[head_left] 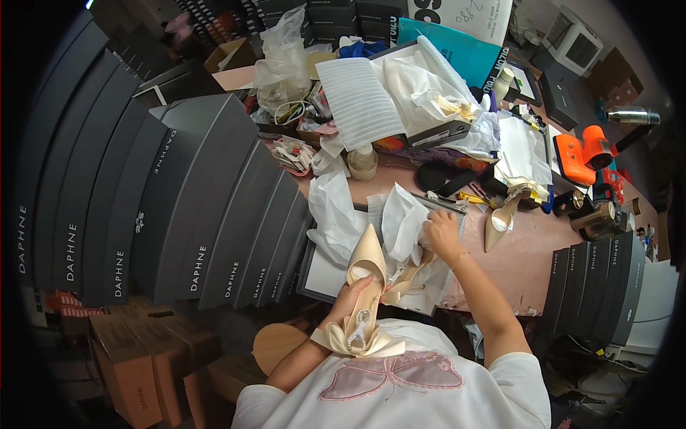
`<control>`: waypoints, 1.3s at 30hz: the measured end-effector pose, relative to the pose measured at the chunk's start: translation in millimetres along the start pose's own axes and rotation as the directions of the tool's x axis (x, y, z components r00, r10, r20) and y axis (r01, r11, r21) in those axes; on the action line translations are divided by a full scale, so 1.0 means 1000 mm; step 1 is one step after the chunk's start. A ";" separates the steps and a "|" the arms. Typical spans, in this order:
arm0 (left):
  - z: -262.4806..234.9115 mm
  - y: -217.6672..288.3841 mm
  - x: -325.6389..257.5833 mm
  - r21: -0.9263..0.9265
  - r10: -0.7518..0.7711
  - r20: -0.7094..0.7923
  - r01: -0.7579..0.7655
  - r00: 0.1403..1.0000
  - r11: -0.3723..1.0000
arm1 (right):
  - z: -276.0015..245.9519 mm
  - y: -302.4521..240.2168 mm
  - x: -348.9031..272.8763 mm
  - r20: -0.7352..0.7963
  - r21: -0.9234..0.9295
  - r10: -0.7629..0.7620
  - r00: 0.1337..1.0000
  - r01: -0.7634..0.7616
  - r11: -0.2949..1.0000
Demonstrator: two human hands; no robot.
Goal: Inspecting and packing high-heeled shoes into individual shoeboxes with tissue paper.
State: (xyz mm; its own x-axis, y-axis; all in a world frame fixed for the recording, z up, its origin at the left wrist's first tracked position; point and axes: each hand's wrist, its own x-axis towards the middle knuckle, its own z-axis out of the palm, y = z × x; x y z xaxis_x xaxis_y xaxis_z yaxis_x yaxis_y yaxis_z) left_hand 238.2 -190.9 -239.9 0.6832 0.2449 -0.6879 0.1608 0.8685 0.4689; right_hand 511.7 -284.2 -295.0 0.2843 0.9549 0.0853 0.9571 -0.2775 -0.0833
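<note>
My left hand (350,299) is closed round a cream pointed-toe shoe (368,261), held toe-up in front of my shirt. The shoe carries a large fabric bow and a beaded strap near its heel end; white padding shows in the toe. A shallow shoebox (325,279) lies beyond it, lined with white tissue paper (401,218). Inside the box is a second cream shoe (409,281), partly hidden by the paper and the first shoe. My right hand (443,234) is over the box's right side, fingers curled at the tissue paper; what they grip is hidden.
Dark shoeboxes (193,193) rise in tall stacks on the left, with more boxes (597,286) at right. Another cream shoe (499,223) stands on the pink table (532,268). Behind are an opened box (446,134) of wrapping, an orange device (574,159) and a bottle (363,163).
</note>
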 end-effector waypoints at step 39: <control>0.016 -0.024 0.021 0.130 0.112 0.160 -0.134 0.981 0.983 | -0.073 -0.138 -0.070 -0.078 0.713 0.330 0.941 -0.178 0.678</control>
State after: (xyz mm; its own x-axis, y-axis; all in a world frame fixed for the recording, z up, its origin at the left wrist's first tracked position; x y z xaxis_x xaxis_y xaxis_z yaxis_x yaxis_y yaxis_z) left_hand 260.8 -213.2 -256.6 0.8019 0.2689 -0.5334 0.1589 0.7647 0.6244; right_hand 364.3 -320.1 -217.5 0.5878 0.7984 0.1306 0.5581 -0.2833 -0.7799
